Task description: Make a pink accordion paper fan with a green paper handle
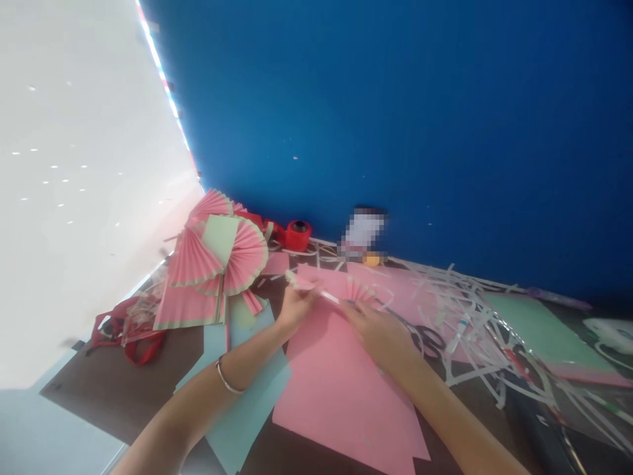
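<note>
Over the pink sheets (346, 396), my two hands hold a pleated pink paper (362, 290) with pale green edges, a folded fan. My left hand (297, 307), with a bangle on the wrist, pinches it near its left end. Fingers of my right hand (378, 330) press on it where the pleats spread at the right. Between the hands runs a narrow white strip (330, 297) along the folded paper; whether it is tape or paper I cannot tell. Black-handled scissors (429, 340) lie just right of my right hand, partly under it.
Finished-looking pink pleated fans (198, 257) are piled at the left, beside light blue sheets (247, 402). Red tape rolls (297, 235) stand by the blue wall (395, 99). Tangled white paper strips (469, 330) spread over the right, near green sheets (539, 330). A red strap (143, 349) lies far left.
</note>
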Available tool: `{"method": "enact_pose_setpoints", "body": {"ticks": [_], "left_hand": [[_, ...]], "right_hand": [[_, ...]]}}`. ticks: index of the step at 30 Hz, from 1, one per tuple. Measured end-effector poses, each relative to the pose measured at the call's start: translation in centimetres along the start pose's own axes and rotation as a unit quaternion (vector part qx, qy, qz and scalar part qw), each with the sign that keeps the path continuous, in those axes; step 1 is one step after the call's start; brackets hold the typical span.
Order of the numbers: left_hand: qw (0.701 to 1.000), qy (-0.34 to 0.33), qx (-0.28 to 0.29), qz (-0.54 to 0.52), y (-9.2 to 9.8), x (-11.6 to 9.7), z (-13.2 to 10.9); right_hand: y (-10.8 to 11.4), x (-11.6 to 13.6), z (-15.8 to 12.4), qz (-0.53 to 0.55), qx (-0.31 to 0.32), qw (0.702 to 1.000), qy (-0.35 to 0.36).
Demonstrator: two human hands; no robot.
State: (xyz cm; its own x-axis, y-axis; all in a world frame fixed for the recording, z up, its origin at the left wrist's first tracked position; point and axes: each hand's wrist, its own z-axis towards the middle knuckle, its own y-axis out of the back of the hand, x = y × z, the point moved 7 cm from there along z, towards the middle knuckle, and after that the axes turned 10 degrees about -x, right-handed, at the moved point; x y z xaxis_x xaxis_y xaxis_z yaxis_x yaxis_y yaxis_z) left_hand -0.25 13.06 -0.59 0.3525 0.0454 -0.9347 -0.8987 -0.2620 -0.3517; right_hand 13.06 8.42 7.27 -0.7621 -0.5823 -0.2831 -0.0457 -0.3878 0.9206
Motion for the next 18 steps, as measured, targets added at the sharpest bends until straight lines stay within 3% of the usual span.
{"method": "enact_pose_setpoints", "body": {"ticks": [5, 11, 18], "left_hand": [[1.0, -0.01, -0.026, 0.0, 0.5, -0.3, 0.2], [0.994, 0.06, -0.027, -0.089, 0.3, 0.9, 0.2], [0.986, 0.095, -0.053, -0.127, 0.5, 1.2, 0.3]], "right_hand": [[-0.1, -0.8, -0.6, -0.034, -0.038, 0.998, 0.028], [-0.5, -1.2, -0.7, -0.038, -0.058, 0.996, 0.051], [-1.4, -1.1, -0.7, -0.053, -0.058, 0.995, 0.06]]}}
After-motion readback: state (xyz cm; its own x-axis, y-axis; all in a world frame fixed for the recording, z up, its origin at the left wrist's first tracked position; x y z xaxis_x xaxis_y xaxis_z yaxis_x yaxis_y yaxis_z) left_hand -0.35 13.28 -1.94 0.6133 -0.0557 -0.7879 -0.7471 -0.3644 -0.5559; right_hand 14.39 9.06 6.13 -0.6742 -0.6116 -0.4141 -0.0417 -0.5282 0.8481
